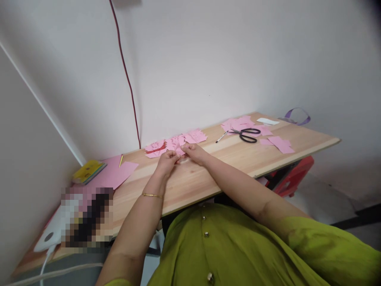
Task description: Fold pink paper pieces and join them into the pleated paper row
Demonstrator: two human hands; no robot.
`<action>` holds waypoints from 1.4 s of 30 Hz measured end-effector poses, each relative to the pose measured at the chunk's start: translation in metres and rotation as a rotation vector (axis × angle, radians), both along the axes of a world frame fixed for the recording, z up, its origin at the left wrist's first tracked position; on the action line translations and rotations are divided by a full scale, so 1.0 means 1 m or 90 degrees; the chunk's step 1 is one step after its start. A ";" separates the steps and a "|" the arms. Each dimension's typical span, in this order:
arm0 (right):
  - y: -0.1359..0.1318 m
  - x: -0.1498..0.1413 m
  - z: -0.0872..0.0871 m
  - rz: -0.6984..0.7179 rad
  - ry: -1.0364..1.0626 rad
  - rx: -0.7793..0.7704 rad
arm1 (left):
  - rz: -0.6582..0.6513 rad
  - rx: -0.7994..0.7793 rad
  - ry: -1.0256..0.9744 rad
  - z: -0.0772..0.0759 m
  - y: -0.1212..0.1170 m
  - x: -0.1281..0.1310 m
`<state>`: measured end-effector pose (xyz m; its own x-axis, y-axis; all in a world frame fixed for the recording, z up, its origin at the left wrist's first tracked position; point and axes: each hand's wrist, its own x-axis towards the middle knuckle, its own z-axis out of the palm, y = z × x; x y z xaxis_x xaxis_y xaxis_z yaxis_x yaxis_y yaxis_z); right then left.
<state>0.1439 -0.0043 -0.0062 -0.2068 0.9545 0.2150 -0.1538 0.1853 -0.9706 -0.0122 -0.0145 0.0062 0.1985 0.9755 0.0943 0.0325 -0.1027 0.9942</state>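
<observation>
Both hands meet over the wooden table near the wall. My left hand is closed in a pinch at the lower edge of a cut pink paper piece. From the other side, the fingers of my right hand pinch the same piece. Its exact shape is partly hidden by the fingers. Just behind it lie jagged-edged pink paper cutouts, side by side along the wall. Another cutout, to the left, has a red strip across it.
Black-handled scissors and a pen lie right on the table, beside pink paper scraps. A purple ribbon loop is at the far right. Pink sheets, a pencil and a yellow packet are left.
</observation>
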 end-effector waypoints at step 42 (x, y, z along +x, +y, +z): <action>0.000 0.000 0.000 -0.037 -0.014 0.077 | -0.020 -0.045 -0.075 -0.007 0.002 0.003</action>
<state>0.1438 -0.0041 -0.0066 -0.1579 0.9324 0.3250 -0.1188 0.3088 -0.9437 -0.0096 -0.0123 -0.0005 0.2208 0.9740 0.0499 -0.0876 -0.0312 0.9957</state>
